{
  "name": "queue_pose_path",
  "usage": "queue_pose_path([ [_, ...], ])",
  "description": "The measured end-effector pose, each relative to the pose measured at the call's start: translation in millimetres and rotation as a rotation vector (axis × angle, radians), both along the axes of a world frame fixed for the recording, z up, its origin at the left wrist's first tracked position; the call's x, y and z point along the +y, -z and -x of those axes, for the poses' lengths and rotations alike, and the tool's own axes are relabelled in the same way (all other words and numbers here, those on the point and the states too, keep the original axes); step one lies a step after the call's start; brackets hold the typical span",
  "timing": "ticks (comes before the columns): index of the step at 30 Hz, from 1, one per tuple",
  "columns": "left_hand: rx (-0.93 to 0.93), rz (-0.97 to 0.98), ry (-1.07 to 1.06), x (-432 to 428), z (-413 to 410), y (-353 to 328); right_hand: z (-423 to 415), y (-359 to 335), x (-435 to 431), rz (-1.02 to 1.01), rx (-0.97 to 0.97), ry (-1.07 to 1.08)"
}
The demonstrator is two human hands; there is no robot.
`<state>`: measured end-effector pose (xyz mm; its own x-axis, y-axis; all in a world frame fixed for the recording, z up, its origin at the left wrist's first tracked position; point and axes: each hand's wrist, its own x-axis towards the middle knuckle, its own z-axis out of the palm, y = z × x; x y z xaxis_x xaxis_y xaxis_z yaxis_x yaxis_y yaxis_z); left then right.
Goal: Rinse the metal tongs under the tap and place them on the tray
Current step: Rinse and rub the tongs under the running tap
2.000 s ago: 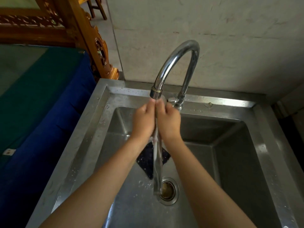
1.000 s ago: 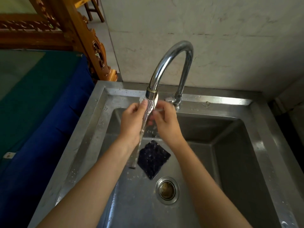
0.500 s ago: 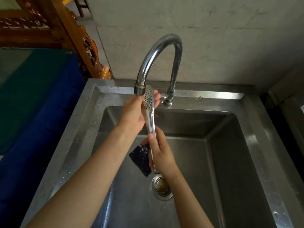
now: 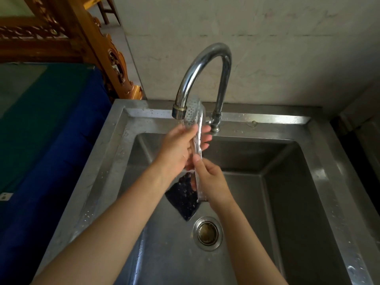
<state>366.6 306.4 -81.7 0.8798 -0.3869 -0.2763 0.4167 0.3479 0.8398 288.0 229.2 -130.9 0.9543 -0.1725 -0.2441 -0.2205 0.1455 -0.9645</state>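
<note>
The metal tongs [image 4: 197, 130] stand upright under the spout of the chrome tap [image 4: 202, 64], their perforated head level with the nozzle, and water runs down them. My left hand [image 4: 181, 149] wraps around the upper shaft just below the head. My right hand [image 4: 211, 182] pinches the lower handle end. Both hands hover above the steel sink [image 4: 267, 194]. No tray is in view.
A dark scouring pad [image 4: 185, 200] lies on the sink floor beside the drain [image 4: 207, 233]. A blue and green cloth-covered surface [image 4: 47, 128] borders the sink on the left, with carved wooden furniture [image 4: 98, 48] behind it. A concrete wall stands behind the tap.
The tongs were turned from head-down to head-up under the spout. My right hand slid down to the handle end, and my left hand shifted its hold below the head.
</note>
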Motion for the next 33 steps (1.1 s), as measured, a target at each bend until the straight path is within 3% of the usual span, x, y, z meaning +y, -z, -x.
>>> queue_pose_path([
  [3, 0.003, -0.046, -0.099, 13.9, -8.4, -4.0, -11.7, -4.9, 0.2, -0.051, -0.035, -0.004],
  [9, 0.062, 0.091, -0.308, 31.0, -25.3, -21.5, -46.8, -19.0, 18.0, -0.11, -0.066, 0.012],
  [11, 0.035, 0.108, -0.34, 36.6, -28.8, -28.2, -55.1, -22.2, 23.9, -0.214, -0.103, -0.02],
  [14, -0.043, 0.133, -0.347, 44.7, -31.9, -34.6, -62.4, -25.4, 30.8, -0.476, -0.118, -0.008],
  [19, -0.064, 0.097, -0.259, 49.9, -30.6, -31.6, -70.0, -29.3, 35.2, -0.645, 0.048, 0.141],
  [22, -0.069, 0.123, -0.278, 44.8, -28.5, -26.8, -75.4, -35.3, 29.3, -0.728, -0.003, 0.107],
  [29, -0.002, 0.037, -0.368, 34.6, -36.9, -16.1, -64.1, -45.6, 7.0, -0.579, -0.139, -0.058],
  [33, -0.011, -0.016, -0.205, 24.7, -30.5, -9.2, -36.2, -42.4, -5.5, -0.169, -0.065, -0.008],
])
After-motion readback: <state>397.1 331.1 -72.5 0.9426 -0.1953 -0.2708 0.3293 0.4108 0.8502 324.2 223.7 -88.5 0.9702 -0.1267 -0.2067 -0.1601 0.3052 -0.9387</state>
